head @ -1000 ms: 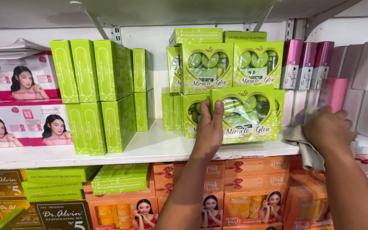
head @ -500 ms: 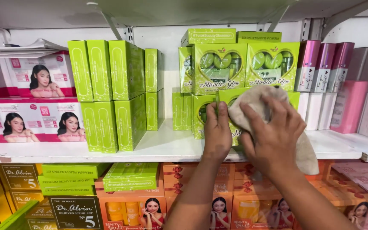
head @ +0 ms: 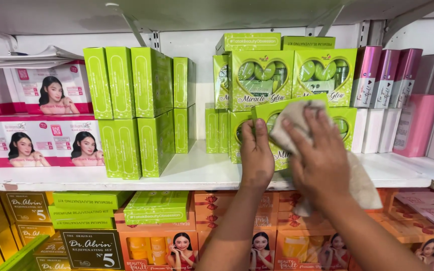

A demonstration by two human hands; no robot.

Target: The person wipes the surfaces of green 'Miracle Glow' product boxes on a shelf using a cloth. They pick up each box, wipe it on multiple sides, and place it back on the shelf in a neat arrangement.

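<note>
Head view: a green heart-window box [head: 272, 118] is sitting just right of the frame's centre, tilted forward off the lower row of matching boxes on the white shelf [head: 197, 173]. The left hand [head: 256, 154] is gripping the box by its left edge, fingers closed around that edge. The right hand [head: 320, 155] is pressing a beige cloth [head: 297, 120] flat against the box's front, so the box is lying between the two hands and is largely covered by them; the cloth's loose end is hanging down behind the right wrist at lower right.

The shelf is running across the middle of the frame, under a white upper shelf at the top edge. Tall plain green cartons [head: 136, 108] are standing in stacks at centre left, white-and-pink boxes with portraits [head: 36, 118] are occupying the left edge, and pink and white slim cartons [head: 393, 95] are standing at the right. Two more heart-window boxes [head: 290, 78] are resting in the upper row above the hands. Orange and green packages [head: 156, 208] are filling the lower tier.

Both forearms are rising from the bottom edge, the left one near vertical, the right one slanting in from the lower right, its fingers spread over the cloth.
</note>
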